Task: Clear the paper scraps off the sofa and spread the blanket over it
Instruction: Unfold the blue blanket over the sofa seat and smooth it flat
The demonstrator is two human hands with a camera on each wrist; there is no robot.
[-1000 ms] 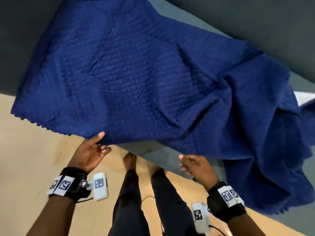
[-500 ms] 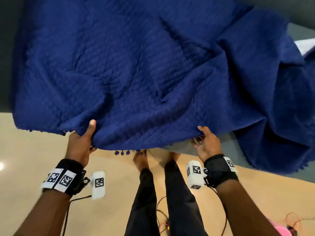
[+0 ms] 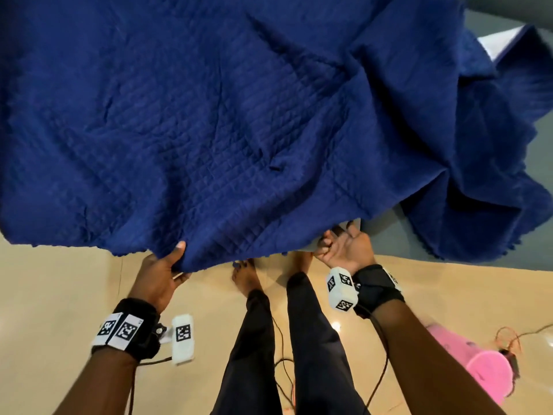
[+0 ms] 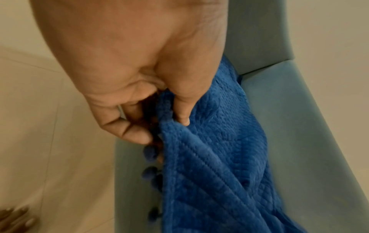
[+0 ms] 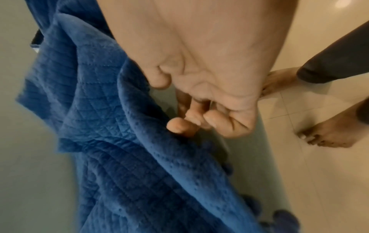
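A dark blue quilted blanket [image 3: 239, 115] with pompom trim lies rumpled over the grey-green sofa [image 3: 386, 235], bunched in folds at the right. My left hand [image 3: 179, 260] pinches its near edge, thumb on top and fingers beneath; the left wrist view shows that hand [image 4: 161, 128] gripping the blanket [image 4: 209, 157] beside the sofa's arm [image 4: 299, 126]. My right hand [image 3: 338, 241] is palm up at the near edge, fingers loosely curled. In the right wrist view that hand [image 5: 175, 104] holds nothing, one fingertip [image 5: 179, 127] against the blanket [image 5: 119, 141]. A white sheet [image 3: 496, 43] peeks out at the far right.
My bare feet [image 3: 245, 274] stand on the beige tiled floor right against the sofa's front. A pink object [image 3: 484, 372] with thin cables lies on the floor to my right. Dark wall runs behind the sofa.
The blanket has been pulled nearer, its edge now hanging over the sofa front. My left hand took hold of the edge. My right hand gripped it half a second ago and has let go.
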